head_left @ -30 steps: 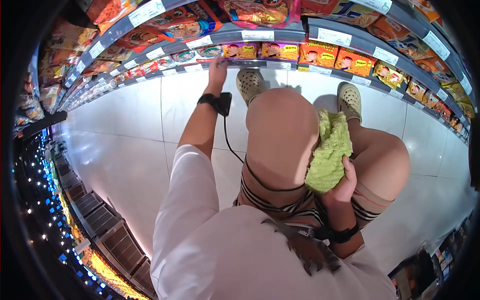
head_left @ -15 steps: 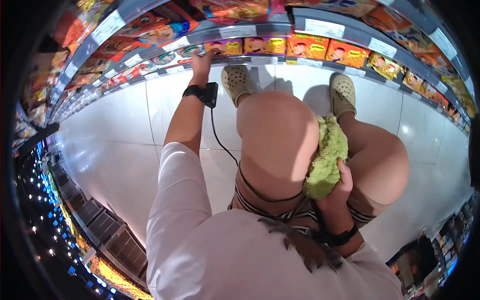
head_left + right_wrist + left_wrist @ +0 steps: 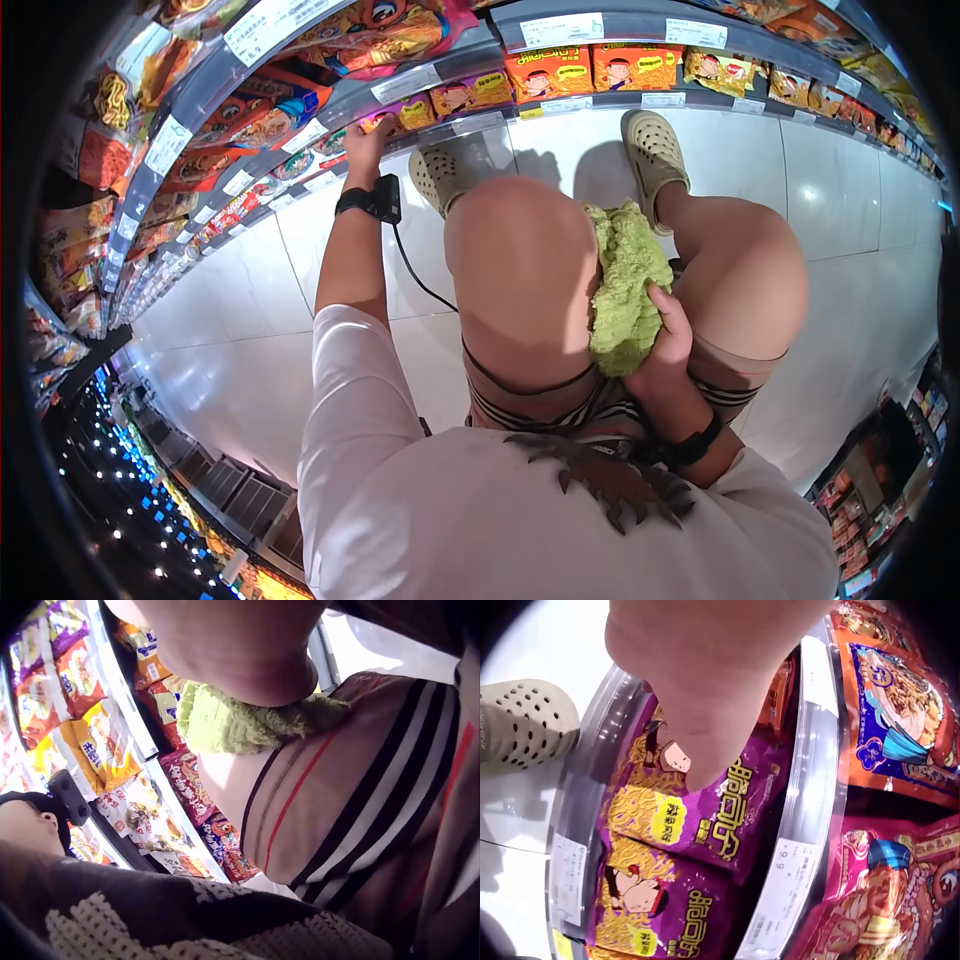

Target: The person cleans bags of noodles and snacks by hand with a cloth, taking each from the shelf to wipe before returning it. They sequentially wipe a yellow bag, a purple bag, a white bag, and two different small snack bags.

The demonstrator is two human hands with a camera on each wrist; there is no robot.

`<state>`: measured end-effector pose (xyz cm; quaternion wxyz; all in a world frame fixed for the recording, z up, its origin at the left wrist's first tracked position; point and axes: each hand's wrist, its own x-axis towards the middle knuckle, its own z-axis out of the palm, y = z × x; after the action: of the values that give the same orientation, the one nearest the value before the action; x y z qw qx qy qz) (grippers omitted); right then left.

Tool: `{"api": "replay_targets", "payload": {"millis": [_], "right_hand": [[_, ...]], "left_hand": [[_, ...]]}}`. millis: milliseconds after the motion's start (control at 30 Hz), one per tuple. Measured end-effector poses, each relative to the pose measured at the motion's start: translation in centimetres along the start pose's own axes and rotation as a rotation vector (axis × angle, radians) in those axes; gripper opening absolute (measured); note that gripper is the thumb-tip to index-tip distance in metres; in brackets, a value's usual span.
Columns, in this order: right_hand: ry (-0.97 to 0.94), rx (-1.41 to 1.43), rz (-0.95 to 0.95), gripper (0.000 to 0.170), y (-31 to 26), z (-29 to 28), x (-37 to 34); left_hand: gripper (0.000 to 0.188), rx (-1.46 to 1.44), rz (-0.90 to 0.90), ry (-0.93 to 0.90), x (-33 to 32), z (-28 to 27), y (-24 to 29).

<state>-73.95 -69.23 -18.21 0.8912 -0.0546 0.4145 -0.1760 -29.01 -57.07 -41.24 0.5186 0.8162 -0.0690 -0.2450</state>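
Observation:
At the lowest shelf, my left hand (image 3: pixel 365 152) is at the left end of a purple noodle packet (image 3: pixel 412 112). The left wrist view shows a digit of the left hand (image 3: pixel 697 697) against the front of that purple packet (image 3: pixel 667 802); the other fingers are hidden. A second purple packet (image 3: pixel 656 907) lies beside it. Between the knees, my right hand (image 3: pixel 668 345) grips a fluffy green cloth (image 3: pixel 628 285), thumb on top. The cloth (image 3: pixel 232 724) also shows below the right hand (image 3: pixel 240 652) in the right wrist view.
Shelf edges with price labels (image 3: pixel 562 30) curve across the top, above rows of orange packets (image 3: pixel 635 68) and colourful noodle bags. Two clog-style shoes (image 3: pixel 655 150) stand on the white tiled floor (image 3: pixel 840 300). A black cable (image 3: pixel 420 270) hangs from the left wrist camera.
The head view has turned, so the shelves appear shifted left. My left hand has moved from the shelf's front onto the purple packet. My right hand keeps its hold on the cloth.

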Motion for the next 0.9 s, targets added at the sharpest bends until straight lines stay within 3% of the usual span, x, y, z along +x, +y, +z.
{"api": "replay_targets", "payload": {"millis": [33,133,267,400,533,600,733,800,900], "right_hand": [[0.01,0.006,0.002,0.049,0.0,0.1,0.0],[-0.03,0.032,0.003,0.049,-0.2,0.1,-0.1],[-0.096,0.026,-0.015,0.05,-0.4,0.0,0.0],[-0.082,0.037,-0.029,0.051,-0.3,-0.6,0.0],[-0.092,0.014,-0.119,0.049,-0.3,-0.5,-0.2],[-0.186,0.046,-0.077,0.047,-0.5,-0.7,-0.6],[-0.168,0.013,-0.107,0.046,-0.6,-0.9,-1.8],[-0.114,-0.064,-0.151,0.046,-0.5,-1.6,-2.2],[-0.184,-0.076,-0.261,0.046,-0.8,-1.4,-3.6]], "left_hand": [[0.032,0.017,0.035,0.088,-0.1,0.1,-0.1],[0.032,-0.066,0.07,-0.02,-0.9,-0.6,0.3],[0.029,-0.068,0.112,0.016,-2.0,-1.0,1.4],[0.024,-0.038,-0.019,-0.106,-5.1,-2.0,3.5],[0.023,-0.279,-0.095,-0.117,-9.0,-2.9,1.8],[0.025,-0.457,-0.212,-0.179,-12.0,-3.9,1.9],[0.027,-0.56,-0.231,-0.197,-19.8,-5.0,4.0],[0.028,-0.577,-0.217,-0.195,-23.5,-5.3,5.5],[0.034,-0.722,-0.059,-0.223,-27.7,-5.6,8.9]]}}
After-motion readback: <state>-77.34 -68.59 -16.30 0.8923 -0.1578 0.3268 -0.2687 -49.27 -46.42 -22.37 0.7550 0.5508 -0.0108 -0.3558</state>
